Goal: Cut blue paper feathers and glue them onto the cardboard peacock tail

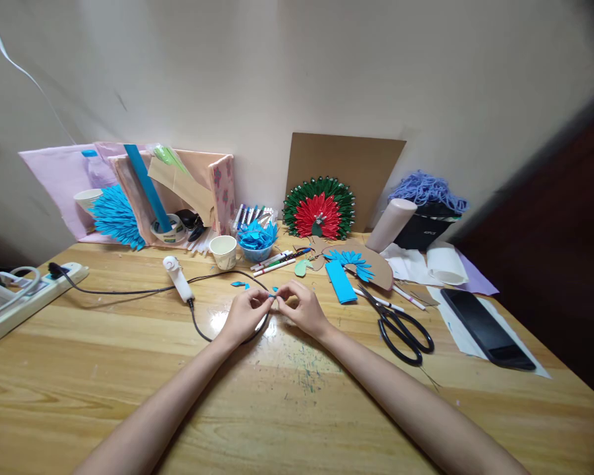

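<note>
Both hands meet over the middle of the worktop, fingertips nearly touching. The left hand has its thumb and index finger pinched together, and the right hand does the same, so each grip is closed down to a narrow pinch around a small blue piece; its shape is too small and too covered to tell. Loose blue scraps lie on the wood just beyond the left hand. The black cable of a white glue gun loops behind and beneath the hands. Farther back stand a paper cup and, beside it, a bowl heaped with folded blue pieces. To the right of the hands lie a folded blue strip, a cardboard shape partly edged with blue petals, and black-handled scissors. A red and green fan-shaped peacock leans against a brown board at the wall.
</note>
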Motion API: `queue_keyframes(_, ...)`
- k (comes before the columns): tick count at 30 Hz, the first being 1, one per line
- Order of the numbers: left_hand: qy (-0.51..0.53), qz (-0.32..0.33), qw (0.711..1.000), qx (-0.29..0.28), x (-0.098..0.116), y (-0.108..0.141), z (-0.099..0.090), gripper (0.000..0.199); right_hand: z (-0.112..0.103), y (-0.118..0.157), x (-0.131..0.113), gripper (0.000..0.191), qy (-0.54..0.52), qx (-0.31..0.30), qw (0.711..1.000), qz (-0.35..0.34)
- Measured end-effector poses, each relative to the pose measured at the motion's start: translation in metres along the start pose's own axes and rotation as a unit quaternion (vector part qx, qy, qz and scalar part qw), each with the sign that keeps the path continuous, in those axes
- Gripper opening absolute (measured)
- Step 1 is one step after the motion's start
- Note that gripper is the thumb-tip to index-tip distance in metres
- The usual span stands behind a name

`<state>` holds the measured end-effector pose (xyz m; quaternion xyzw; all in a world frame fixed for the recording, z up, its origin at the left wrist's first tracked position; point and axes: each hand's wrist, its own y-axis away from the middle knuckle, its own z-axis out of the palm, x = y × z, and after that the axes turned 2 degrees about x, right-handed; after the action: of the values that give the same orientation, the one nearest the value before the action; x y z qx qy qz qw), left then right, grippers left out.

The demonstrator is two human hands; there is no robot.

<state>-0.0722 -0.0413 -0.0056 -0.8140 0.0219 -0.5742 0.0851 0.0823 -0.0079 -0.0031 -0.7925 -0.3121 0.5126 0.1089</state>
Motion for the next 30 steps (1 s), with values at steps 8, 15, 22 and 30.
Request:
queue_keyframes(8, 0.046, -0.047, 0.998, 0.006, 0.0055, -0.0012, 0.0006, 0.021, -0.0002, 0.0009, 0.0003, 0.007, 0.028, -0.01, 0.999, -0.031)
queue_keyframes(15, 0.094, -0.088, 0.991, -0.027, 0.0037, -0.006, -0.0033, 0.019, -0.0008, 0.0012, 0.0015, 0.008, 0.073, -0.024, 0.995, -0.067)
queue_keyframes(22, 0.111, -0.101, 0.988, -0.044, 0.0038, -0.008, -0.0068, 0.022, 0.0, 0.001, 0.0029, 0.007, 0.093, -0.034, 0.991, -0.092)
queue_keyframes(30, 0.098, -0.099, 0.989, -0.041, 0.0007, -0.0066, -0.0032, 0.026, 0.0005, 0.0011, 0.0039, 0.006, 0.077, -0.014, 0.993, -0.09)
